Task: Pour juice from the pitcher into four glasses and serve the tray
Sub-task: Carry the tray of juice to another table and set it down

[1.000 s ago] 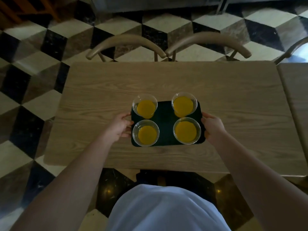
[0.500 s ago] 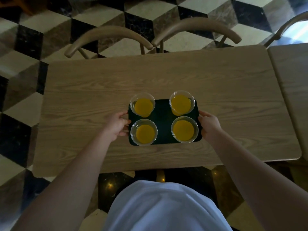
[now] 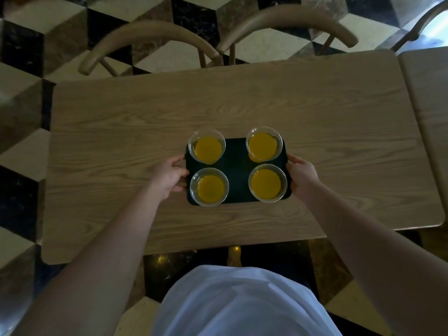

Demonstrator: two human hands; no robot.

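Tray point(image 3: 236, 166): dark green, rectangular with rounded corners, matte surface. It sits over the near-centre part of the table point(image 3: 315, 122), between the two hands; whether it rests on the wood or is held just above it cannot be told.

Left hand point(image 3: 168, 175): grip closed on the tray's left edge, fingers curled round the rim, thumb on top near the far-left corner. Right hand point(image 3: 301, 172): grip closed on the tray's right edge in the same way, thumb over the rim. Both bare forearms reach in from the near corners of the view; a white shirt point(image 3: 242, 304) fills the bottom centre.

Glasses: four clear, round tumblers stand upright on the tray in a two-by-two block, none touching another. Each holds opaque orange-yellow juice to a level below the rim.
- Near left glass point(image 3: 209, 187), just beside the left fingers.
- Near right glass point(image 3: 267, 183), just beside the right hand.
- Far left glass point(image 3: 206, 146), overlapping the tray's far edge in this view.
- Far right glass point(image 3: 264, 143), likewise at the far edge.

Table: light wood, visible grain, rounded corners. A second tabletop point(image 3: 426, 93) of the same wood adjoins it on the right.

Beyond the far edge stand two chairs point(image 3: 155, 37) with curved wooden backrests, side by side. Floor point(image 3: 29, 44): polished tiles in a black, cream and brown cube pattern.
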